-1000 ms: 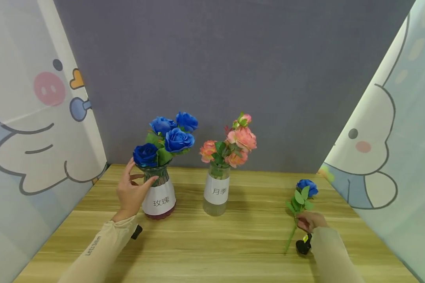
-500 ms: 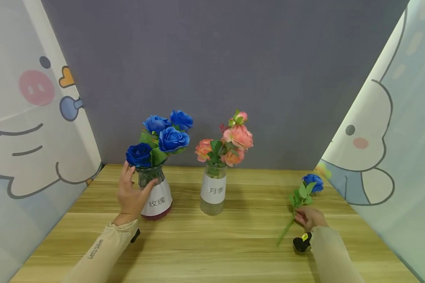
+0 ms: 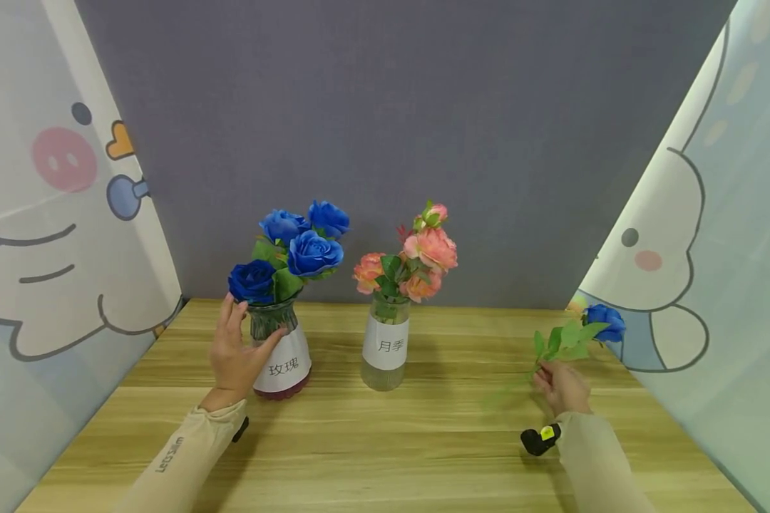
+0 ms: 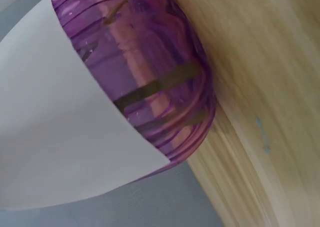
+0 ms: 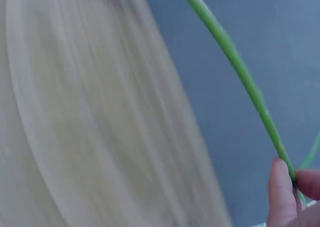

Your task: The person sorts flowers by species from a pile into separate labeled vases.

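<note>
In the head view a glass vase (image 3: 290, 365) with a white paper label and a purple-red base holds several blue roses (image 3: 314, 253). My left hand (image 3: 234, 356) grips it from the left, thumb across the front and fingers at the neck. The left wrist view shows the label and the purple base (image 4: 150, 82), with stems inside. On the right, my right hand (image 3: 563, 388) pinches the stem of a single blue rose (image 3: 604, 322). Its bloom tips to the right and its green stem (image 5: 240, 72) slants in the right wrist view between thumb and finger.
A clear vase (image 3: 383, 379) of pink flowers (image 3: 431, 249), also labelled, stands at the middle of the wooden table (image 3: 385, 456). A grey panel (image 3: 385, 142) rises behind the table. Printed side panels border it left and right.
My right hand has lifted the single blue rose and swung it round, the bloom going right and the stem flattening. The left hand stays at its vase; the head view has shifted slightly.
</note>
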`<state>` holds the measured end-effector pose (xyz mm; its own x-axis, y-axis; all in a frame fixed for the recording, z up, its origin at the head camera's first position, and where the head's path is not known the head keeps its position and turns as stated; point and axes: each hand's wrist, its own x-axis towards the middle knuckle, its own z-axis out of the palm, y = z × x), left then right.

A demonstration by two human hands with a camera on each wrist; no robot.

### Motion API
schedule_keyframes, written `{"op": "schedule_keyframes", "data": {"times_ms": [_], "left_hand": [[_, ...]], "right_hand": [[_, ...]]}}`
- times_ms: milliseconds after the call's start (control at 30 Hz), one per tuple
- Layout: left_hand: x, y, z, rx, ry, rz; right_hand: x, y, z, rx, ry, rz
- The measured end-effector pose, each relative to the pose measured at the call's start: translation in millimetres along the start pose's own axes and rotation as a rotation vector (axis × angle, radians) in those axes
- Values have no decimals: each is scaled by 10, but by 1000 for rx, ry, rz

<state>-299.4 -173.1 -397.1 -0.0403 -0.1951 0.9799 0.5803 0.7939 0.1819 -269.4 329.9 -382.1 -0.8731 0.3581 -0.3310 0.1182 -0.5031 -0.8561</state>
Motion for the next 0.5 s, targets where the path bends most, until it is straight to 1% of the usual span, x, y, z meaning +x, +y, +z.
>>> {"op": "schedule_keyframes", "data": {"times_ms": [33, 133, 200, 267, 333, 367, 500], "left_hand": [[4, 2, -6, 5, -10, -2], [16, 9, -26, 19, -41, -9], [27, 15, -36, 26, -52, -7], [36, 17, -46, 24, -62, -3], [47, 19, -56, 21, -71, 4], [53, 20, -60, 18, -75, 5], [67, 35, -69, 1, -98, 3]], "right_hand": [[-30, 10, 39, 36, 46, -39], [-112, 39, 138, 113, 138, -143], [-141, 57, 192, 199, 183, -172], [-166, 77, 231, 275, 203, -185], [-177, 107, 278, 369, 242, -195], [-186, 123, 301, 394, 250, -202], [-240, 195, 426, 409, 242, -238]]}}
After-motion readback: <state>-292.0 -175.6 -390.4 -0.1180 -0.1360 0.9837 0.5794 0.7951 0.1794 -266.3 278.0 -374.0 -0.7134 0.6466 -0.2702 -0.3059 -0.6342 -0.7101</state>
